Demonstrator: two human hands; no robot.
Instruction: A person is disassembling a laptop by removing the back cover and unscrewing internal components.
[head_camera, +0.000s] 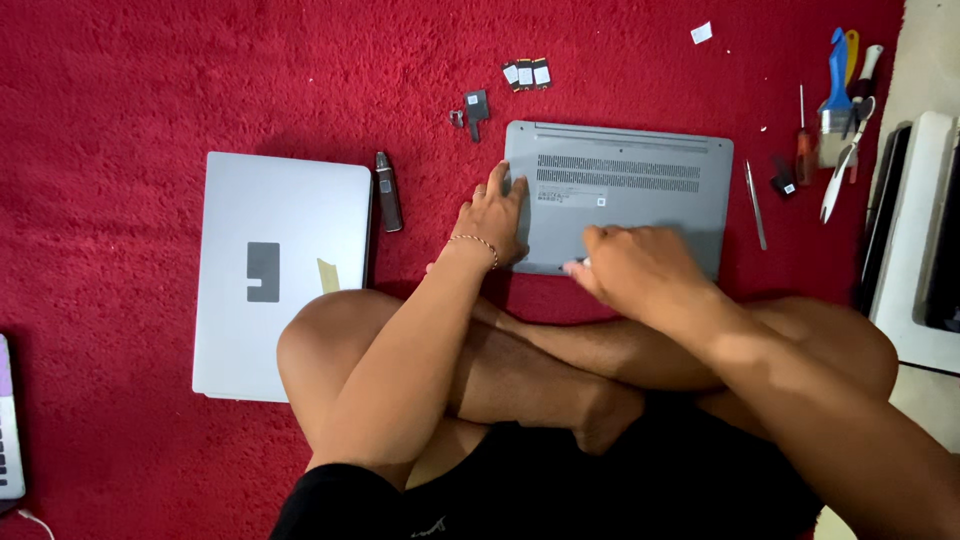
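Observation:
A grey laptop (640, 190) lies upside down on the red carpet, its vented bottom cover facing up. My left hand (492, 215), with a thin bracelet at the wrist, rests flat on the laptop's left edge, fingers spread. My right hand (635, 268) is at the laptop's near edge, fingers curled down on the cover; whether it holds anything is hidden. My crossed legs sit just in front of the laptop.
A second silver laptop (285, 270) lies closed to the left, a dark pen-like device (388, 190) beside it. Small chips (526, 73) and a black part (474, 106) lie beyond. Tweezers (756, 205), a screwdriver (803, 140), scissors (838, 175) and brushes (838, 75) lie right.

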